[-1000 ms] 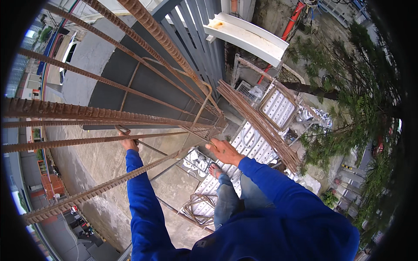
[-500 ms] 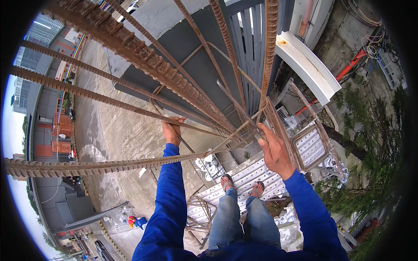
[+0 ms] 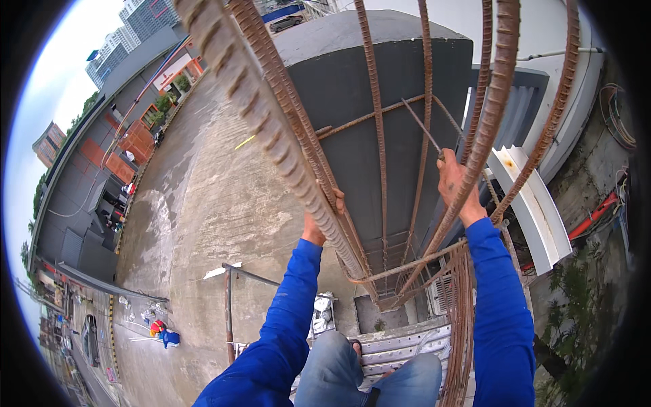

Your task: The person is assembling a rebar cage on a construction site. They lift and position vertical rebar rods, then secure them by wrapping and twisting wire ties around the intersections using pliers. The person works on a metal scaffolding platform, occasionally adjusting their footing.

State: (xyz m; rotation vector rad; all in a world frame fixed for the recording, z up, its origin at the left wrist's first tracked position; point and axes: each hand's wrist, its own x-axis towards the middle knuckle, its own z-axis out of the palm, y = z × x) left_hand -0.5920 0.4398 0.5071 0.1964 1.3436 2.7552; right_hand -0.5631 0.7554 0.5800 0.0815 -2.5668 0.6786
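Note:
Rusty ribbed rebars stand upright around me as a cage, tied by a thinner square stirrup further up and another stirrup lower down. My left hand is closed around the thick bars at the cage's left corner, partly hidden behind the nearest one. Inside the right side of the cage, my right hand is closed on a thin metal rod, which points up and left toward the upper stirrup. A rebar passes in front of that hand's palm.
A perforated metal platform lies under my feet. Beside my right arm hangs a bundle of thin rusty bars. A dark grey block-like column rises beyond the cage, with a white curved channel at right. Concrete ground spreads far below.
My view has tilted outward and turned. My right hand has gone further out with the rod, and my left hand has shifted onto the thick corner bars.

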